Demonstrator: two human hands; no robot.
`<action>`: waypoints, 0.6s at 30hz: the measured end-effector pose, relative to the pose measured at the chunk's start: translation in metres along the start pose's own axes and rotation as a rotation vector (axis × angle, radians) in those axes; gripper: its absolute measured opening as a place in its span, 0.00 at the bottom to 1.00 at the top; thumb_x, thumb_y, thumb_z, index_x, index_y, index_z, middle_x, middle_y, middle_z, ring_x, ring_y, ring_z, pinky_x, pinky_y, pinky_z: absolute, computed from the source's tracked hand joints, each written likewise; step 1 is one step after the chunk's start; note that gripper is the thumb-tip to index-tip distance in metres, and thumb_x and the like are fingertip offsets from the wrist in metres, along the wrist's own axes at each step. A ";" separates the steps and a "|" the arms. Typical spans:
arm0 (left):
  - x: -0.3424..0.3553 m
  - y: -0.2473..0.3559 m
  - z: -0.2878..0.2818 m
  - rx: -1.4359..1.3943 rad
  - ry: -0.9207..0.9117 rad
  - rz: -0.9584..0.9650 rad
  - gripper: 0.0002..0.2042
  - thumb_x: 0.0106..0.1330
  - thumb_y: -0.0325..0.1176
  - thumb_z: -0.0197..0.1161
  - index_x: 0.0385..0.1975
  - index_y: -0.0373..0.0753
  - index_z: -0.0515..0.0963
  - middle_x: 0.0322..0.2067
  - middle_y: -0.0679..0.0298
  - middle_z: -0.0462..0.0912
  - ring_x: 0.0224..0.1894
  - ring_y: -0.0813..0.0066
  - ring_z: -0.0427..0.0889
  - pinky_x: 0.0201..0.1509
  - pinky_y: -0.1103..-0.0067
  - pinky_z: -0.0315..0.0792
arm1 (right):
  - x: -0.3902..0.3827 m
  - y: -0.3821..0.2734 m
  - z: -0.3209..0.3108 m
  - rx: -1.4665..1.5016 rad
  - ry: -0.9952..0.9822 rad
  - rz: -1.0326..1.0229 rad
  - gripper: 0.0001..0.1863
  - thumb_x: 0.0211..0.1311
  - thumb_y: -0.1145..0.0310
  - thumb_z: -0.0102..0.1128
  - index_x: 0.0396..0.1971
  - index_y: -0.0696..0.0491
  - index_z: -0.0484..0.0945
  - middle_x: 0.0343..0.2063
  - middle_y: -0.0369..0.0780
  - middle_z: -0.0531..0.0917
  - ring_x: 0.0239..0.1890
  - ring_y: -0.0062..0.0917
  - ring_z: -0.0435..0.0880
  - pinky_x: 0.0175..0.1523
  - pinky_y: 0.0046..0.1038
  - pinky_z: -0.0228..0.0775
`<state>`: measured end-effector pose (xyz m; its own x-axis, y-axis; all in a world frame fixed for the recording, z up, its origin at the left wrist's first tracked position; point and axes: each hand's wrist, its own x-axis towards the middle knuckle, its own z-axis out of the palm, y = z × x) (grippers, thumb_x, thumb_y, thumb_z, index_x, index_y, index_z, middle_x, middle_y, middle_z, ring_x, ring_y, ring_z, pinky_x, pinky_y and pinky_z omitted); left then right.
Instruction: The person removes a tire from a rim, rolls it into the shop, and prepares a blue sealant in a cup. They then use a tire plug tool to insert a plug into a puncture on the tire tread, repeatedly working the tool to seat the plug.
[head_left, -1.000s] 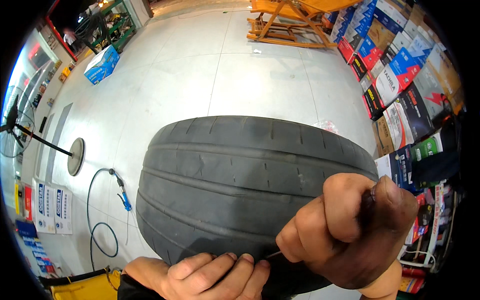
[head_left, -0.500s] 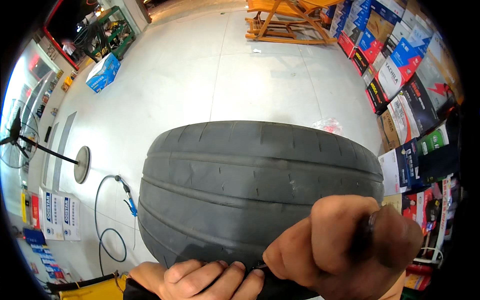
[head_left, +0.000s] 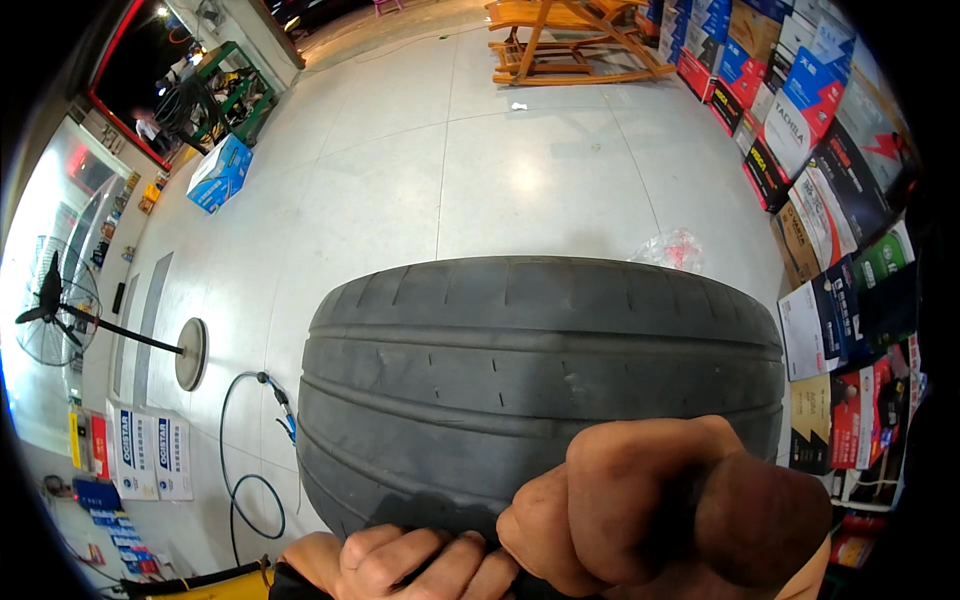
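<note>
A worn black tyre (head_left: 540, 390) stands on its tread in front of me, with wide grooves running around it. My left hand (head_left: 430, 565) is at the tyre's near lower part, fingers curled and pressed together; what lies under them is hidden. Beside it, my right hand (head_left: 660, 510) is a tight fist, large and close to the camera, over the near right of the tread. Its fingers nearly meet the left fingertips. A dark hollow shows between its thumb and forefinger, and whatever it grips cannot be made out.
A blue-handled air hose (head_left: 233, 450) lies coiled left of the tyre, near a standing fan (head_left: 190, 353). Stacked boxes (head_left: 800, 120) line the right side. A wooden rocking chair (head_left: 570, 50) and a crumpled plastic bag (head_left: 672, 248) are beyond the tyre. A blue box (head_left: 220, 175) stands far left.
My right fist has shifted slightly left and down, closer to the left hand. The view has shifted, so the tyre and room appear a little lower and farther right.
</note>
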<state>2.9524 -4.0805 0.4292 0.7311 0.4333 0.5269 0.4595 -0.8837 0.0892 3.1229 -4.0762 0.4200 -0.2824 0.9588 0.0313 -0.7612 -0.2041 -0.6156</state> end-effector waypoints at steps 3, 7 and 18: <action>-0.004 0.001 -0.003 0.039 -0.012 -0.056 0.14 0.40 0.32 0.61 0.30 0.37 0.78 0.32 0.61 0.75 0.32 0.64 0.73 0.32 0.74 0.69 | 0.002 0.002 0.000 0.051 -0.012 0.017 0.31 0.61 0.36 0.35 0.15 0.50 0.62 0.11 0.39 0.65 0.13 0.22 0.51 0.22 0.29 0.48; -0.001 0.002 -0.003 0.018 -0.017 -0.065 0.13 0.40 0.31 0.62 0.29 0.37 0.78 0.32 0.62 0.75 0.32 0.65 0.73 0.32 0.74 0.69 | -0.004 -0.005 0.002 0.093 0.028 -0.003 0.31 0.61 0.36 0.35 0.15 0.50 0.62 0.11 0.39 0.65 0.13 0.22 0.51 0.22 0.29 0.48; -0.011 -0.005 0.002 -0.008 0.074 -0.044 0.10 0.44 0.31 0.59 0.28 0.38 0.79 0.30 0.61 0.77 0.29 0.66 0.73 0.29 0.76 0.67 | -0.008 -0.003 0.007 0.157 0.055 -0.026 0.31 0.63 0.37 0.32 0.16 0.50 0.64 0.11 0.39 0.66 0.13 0.22 0.53 0.21 0.29 0.48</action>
<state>2.9432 -4.0808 0.4209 0.6711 0.4574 0.5835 0.4860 -0.8657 0.1196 3.1234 -4.0848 0.4277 -0.2326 0.9726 -0.0005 -0.8509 -0.2037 -0.4843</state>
